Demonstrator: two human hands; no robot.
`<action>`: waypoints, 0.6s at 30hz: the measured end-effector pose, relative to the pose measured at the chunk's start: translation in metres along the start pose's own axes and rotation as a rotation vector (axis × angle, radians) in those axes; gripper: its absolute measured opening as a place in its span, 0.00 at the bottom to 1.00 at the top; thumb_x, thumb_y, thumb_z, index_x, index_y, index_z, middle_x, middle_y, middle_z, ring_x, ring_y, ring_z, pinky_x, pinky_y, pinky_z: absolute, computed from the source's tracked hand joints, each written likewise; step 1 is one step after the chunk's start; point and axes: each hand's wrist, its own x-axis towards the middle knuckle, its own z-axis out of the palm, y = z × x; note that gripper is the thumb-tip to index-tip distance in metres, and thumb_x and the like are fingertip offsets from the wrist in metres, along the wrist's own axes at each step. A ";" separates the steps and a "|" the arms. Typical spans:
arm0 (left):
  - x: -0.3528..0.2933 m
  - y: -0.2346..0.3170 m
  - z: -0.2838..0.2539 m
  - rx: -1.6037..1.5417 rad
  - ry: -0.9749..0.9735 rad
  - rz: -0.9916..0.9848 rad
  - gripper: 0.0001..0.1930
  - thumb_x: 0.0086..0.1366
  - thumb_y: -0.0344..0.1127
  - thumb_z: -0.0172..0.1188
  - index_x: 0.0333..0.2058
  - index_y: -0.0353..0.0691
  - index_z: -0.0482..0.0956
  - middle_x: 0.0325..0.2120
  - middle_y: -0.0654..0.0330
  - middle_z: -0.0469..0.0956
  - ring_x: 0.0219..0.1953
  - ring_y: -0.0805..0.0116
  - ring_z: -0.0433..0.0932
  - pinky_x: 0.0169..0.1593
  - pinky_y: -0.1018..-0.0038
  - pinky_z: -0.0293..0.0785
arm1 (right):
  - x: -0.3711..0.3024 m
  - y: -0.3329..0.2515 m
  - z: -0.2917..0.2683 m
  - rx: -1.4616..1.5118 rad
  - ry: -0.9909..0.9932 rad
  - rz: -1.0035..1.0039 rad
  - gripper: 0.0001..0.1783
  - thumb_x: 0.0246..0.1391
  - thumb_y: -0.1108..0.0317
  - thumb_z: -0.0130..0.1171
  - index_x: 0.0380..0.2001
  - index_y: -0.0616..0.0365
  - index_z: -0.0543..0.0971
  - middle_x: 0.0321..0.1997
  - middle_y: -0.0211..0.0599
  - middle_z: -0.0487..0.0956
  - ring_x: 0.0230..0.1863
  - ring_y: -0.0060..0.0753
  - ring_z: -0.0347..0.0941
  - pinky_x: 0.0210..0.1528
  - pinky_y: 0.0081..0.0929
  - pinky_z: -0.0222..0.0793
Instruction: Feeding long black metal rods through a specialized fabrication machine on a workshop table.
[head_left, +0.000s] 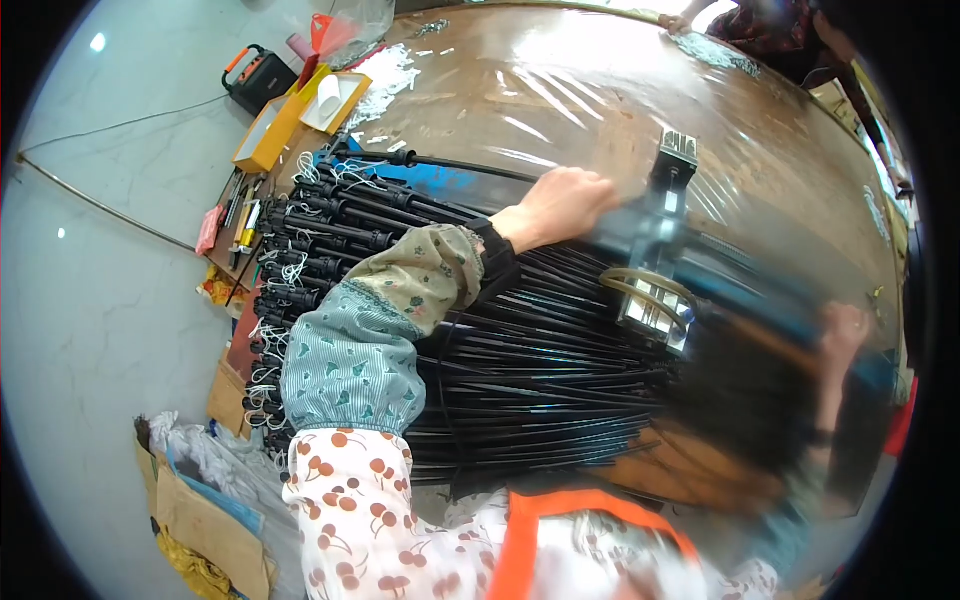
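My left hand (568,205) is closed at the end of a long black rod (470,168), which runs into the fist from the left. Below it lies a big bundle of similar black rods (540,340), with black plastic fittings and white cord loops at their left ends. My right hand (843,335) is out to the right, smeared by motion, so its fingers cannot be made out. Dark blurred lengths stretch between the two hands. A metal fixture (662,230) stands just right of my left hand, with a tan ring (650,290) around its lower part.
A yellow box (268,140) and scattered white pieces (385,85) are on the wooden table (450,70). A black speaker-like case (262,82) stands on the floor. Flattened cardboard (215,520) lies at lower left. Another person's hand (676,24) is at the far edge.
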 end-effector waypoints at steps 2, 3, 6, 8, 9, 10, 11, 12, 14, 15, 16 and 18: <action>0.001 0.000 0.003 -0.013 -0.015 -0.046 0.10 0.68 0.38 0.58 0.33 0.37 0.75 0.26 0.49 0.80 0.33 0.46 0.81 0.39 0.56 0.76 | 0.001 0.001 -0.001 0.043 -0.024 0.030 0.04 0.63 0.69 0.57 0.39 0.55 0.77 0.36 0.36 0.76 0.47 0.41 0.73 0.69 0.48 0.54; 0.002 0.000 0.004 0.025 -0.009 -0.030 0.09 0.68 0.37 0.58 0.34 0.37 0.74 0.26 0.48 0.80 0.33 0.45 0.81 0.39 0.56 0.75 | 0.002 0.001 -0.002 0.035 -0.023 0.007 0.04 0.63 0.69 0.57 0.39 0.55 0.77 0.36 0.36 0.76 0.47 0.41 0.73 0.69 0.48 0.54; 0.003 -0.005 0.008 0.055 0.002 -0.002 0.09 0.68 0.36 0.58 0.34 0.37 0.72 0.25 0.46 0.80 0.32 0.44 0.81 0.37 0.54 0.75 | 0.009 -0.006 -0.011 0.058 -0.086 0.019 0.03 0.62 0.70 0.57 0.38 0.56 0.77 0.36 0.37 0.76 0.48 0.41 0.73 0.69 0.48 0.55; 0.004 -0.008 0.009 0.034 -0.010 0.025 0.09 0.67 0.36 0.58 0.33 0.38 0.72 0.25 0.47 0.80 0.32 0.45 0.81 0.37 0.54 0.75 | 0.016 -0.022 -0.021 -0.011 -0.191 0.110 0.06 0.61 0.72 0.58 0.41 0.55 0.79 0.40 0.36 0.79 0.52 0.41 0.74 0.69 0.48 0.54; 0.004 -0.009 0.010 0.029 0.011 0.035 0.09 0.67 0.36 0.58 0.33 0.38 0.72 0.25 0.47 0.80 0.32 0.45 0.81 0.37 0.54 0.75 | 0.019 -0.033 -0.027 0.059 -0.086 -0.020 0.09 0.60 0.72 0.58 0.44 0.54 0.80 0.43 0.35 0.81 0.55 0.41 0.74 0.69 0.47 0.54; 0.004 -0.009 0.011 0.048 0.010 0.050 0.08 0.67 0.36 0.58 0.32 0.38 0.73 0.25 0.48 0.80 0.32 0.45 0.81 0.37 0.54 0.75 | 0.023 -0.046 -0.032 0.112 0.039 -0.120 0.12 0.60 0.72 0.59 0.47 0.53 0.81 0.47 0.33 0.82 0.57 0.41 0.74 0.70 0.46 0.54; 0.005 -0.009 0.012 0.075 -0.007 0.039 0.08 0.67 0.36 0.58 0.32 0.38 0.73 0.25 0.49 0.80 0.32 0.46 0.81 0.36 0.54 0.75 | 0.028 -0.064 -0.036 0.064 0.030 -0.142 0.14 0.59 0.73 0.59 0.49 0.53 0.81 0.50 0.33 0.82 0.59 0.42 0.73 0.70 0.45 0.54; 0.005 -0.009 0.011 0.078 0.027 0.166 0.07 0.65 0.36 0.58 0.31 0.40 0.73 0.25 0.51 0.79 0.31 0.47 0.81 0.36 0.55 0.76 | 0.029 -0.082 -0.040 0.026 0.035 -0.153 0.16 0.58 0.73 0.60 0.51 0.52 0.81 0.53 0.32 0.83 0.60 0.43 0.73 0.70 0.44 0.54; 0.006 -0.005 0.014 0.090 -0.008 0.115 0.01 0.62 0.30 0.56 0.32 0.41 0.74 0.25 0.50 0.79 0.31 0.46 0.80 0.34 0.55 0.76 | 0.024 -0.115 -0.053 0.041 0.039 -0.157 0.17 0.56 0.74 0.62 0.49 0.53 0.82 0.52 0.32 0.83 0.60 0.42 0.73 0.67 0.42 0.56; 0.006 -0.002 0.015 0.047 0.024 0.102 0.02 0.62 0.29 0.55 0.33 0.41 0.75 0.25 0.49 0.79 0.31 0.45 0.80 0.33 0.53 0.75 | 0.020 -0.128 -0.060 0.125 0.120 -0.166 0.17 0.55 0.74 0.63 0.49 0.53 0.82 0.50 0.32 0.84 0.59 0.41 0.73 0.65 0.41 0.57; 0.007 0.002 0.016 0.067 0.022 0.091 0.02 0.63 0.30 0.55 0.33 0.40 0.75 0.26 0.49 0.79 0.31 0.44 0.80 0.33 0.53 0.75 | 0.016 -0.140 -0.063 0.174 0.143 -0.123 0.17 0.54 0.74 0.64 0.48 0.53 0.82 0.49 0.32 0.84 0.58 0.41 0.74 0.63 0.40 0.58; 0.009 0.008 0.014 0.096 -0.024 0.021 0.04 0.66 0.32 0.56 0.33 0.40 0.74 0.26 0.45 0.79 0.32 0.41 0.79 0.33 0.52 0.73 | 0.012 -0.158 -0.068 0.254 0.125 -0.083 0.16 0.53 0.73 0.65 0.47 0.53 0.82 0.45 0.30 0.84 0.53 0.38 0.75 0.57 0.38 0.60</action>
